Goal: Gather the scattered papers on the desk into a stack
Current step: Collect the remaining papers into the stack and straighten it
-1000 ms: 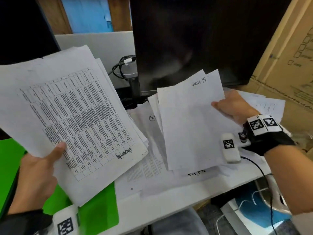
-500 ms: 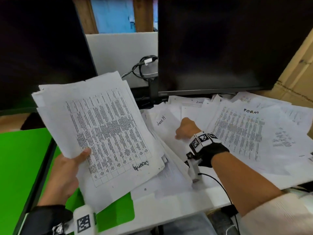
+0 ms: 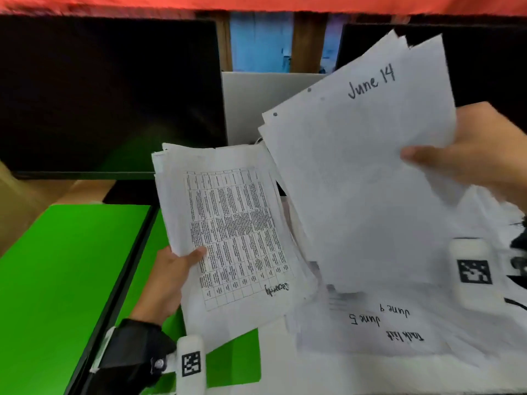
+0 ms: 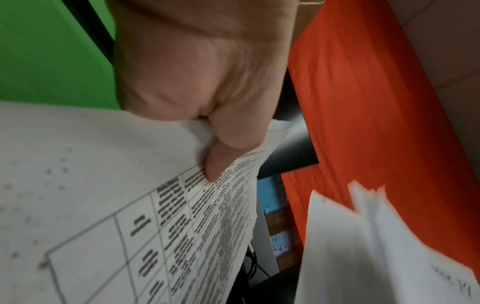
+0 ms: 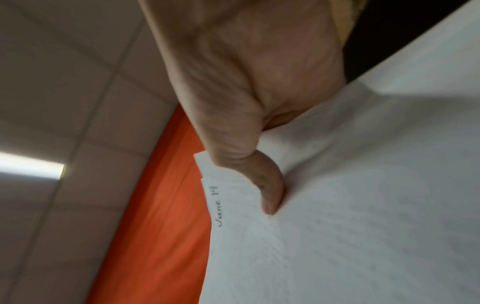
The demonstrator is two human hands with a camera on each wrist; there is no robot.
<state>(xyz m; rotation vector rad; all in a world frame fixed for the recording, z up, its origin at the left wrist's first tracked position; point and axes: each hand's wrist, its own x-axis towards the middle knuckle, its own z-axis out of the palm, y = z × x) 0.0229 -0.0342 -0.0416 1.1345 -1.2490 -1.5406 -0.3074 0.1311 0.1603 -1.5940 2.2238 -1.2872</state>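
Observation:
My left hand [image 3: 174,277] grips a thick stack of papers [image 3: 231,238] by its left edge, thumb [image 4: 221,156] on the top sheet, a printed table marked "Security". My right hand [image 3: 467,149] holds a few sheets [image 3: 356,172] raised above the desk, thumb [image 5: 270,191] pressed on the top page marked "June 14" [image 5: 337,226]. These sheets overlap the right edge of the left stack. More loose papers [image 3: 399,329] marked "June 5", "June 9" and "Task list" lie on the white desk [image 3: 285,372] below.
Two dark monitors [image 3: 108,95] stand behind the papers. A green folder [image 3: 236,363] lies under the left stack, and a green surface [image 3: 57,280] fills the left side. An orange cloth [image 3: 256,4] crosses the top of the head view.
My right hand has lifted the "June 14" sheets off the desk pile and brought them up beside the left stack. The left stack sits lower and more upright in view.

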